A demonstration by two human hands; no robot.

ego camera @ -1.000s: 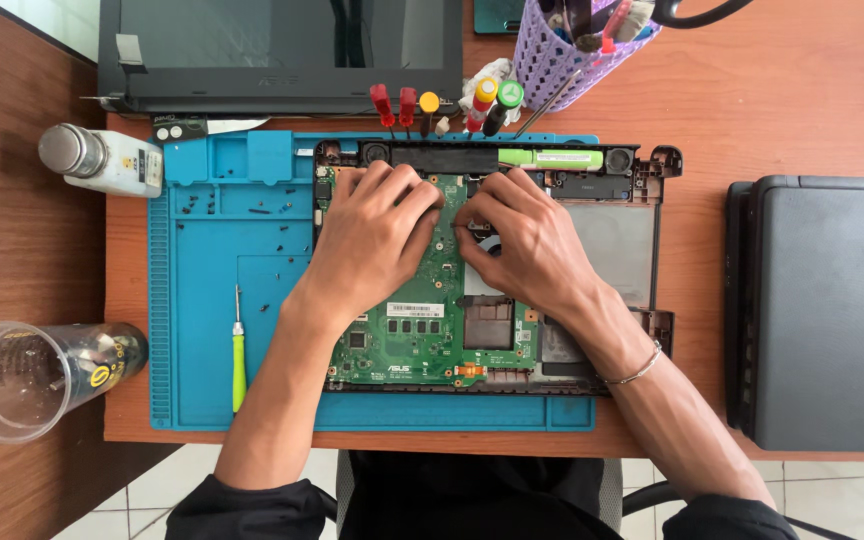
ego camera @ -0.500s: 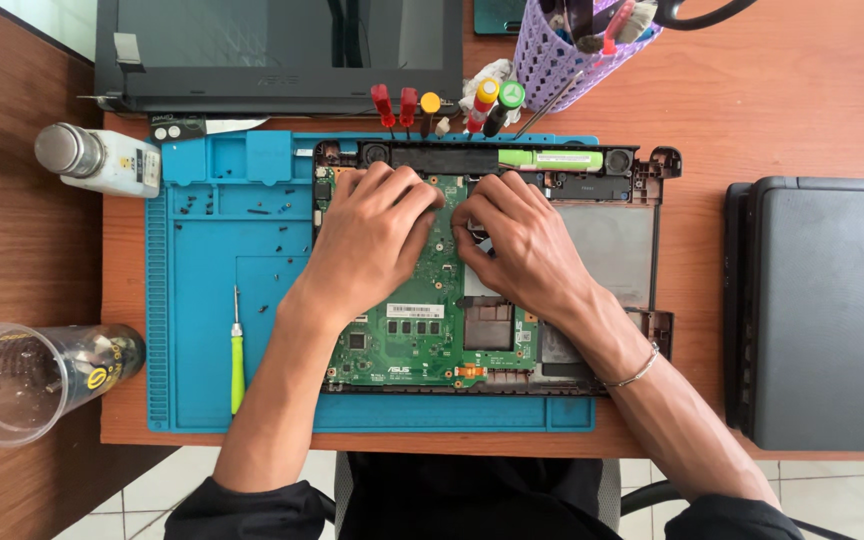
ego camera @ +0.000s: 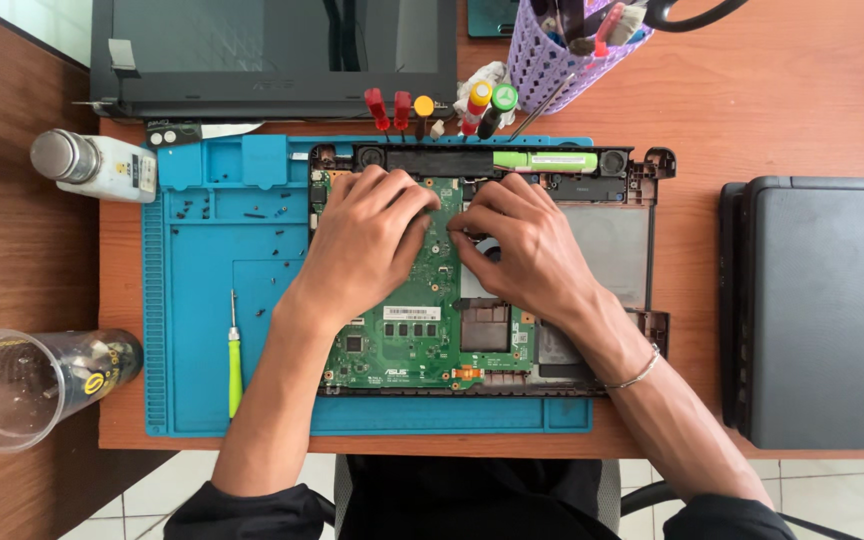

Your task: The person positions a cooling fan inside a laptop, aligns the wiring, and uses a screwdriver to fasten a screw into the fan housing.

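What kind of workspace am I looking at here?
Most likely an electronics repair bench on a wooden desk. Both hands, left hand and right hand, rest on a green circuit board inside an opened laptop shell, which lies on a blue repair mat beside a green-handled screwdriver.

Both forearms are bare, dark sleeves pushed up near the elbows, and a thin silver bracelet (ego camera: 635, 376) circles the right wrist above the right hand (ego camera: 527, 250).

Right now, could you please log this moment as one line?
left hand: on green circuit board | right hand: on board, fingertips together | laptop base: on blue mat | green screwdriver: untouched
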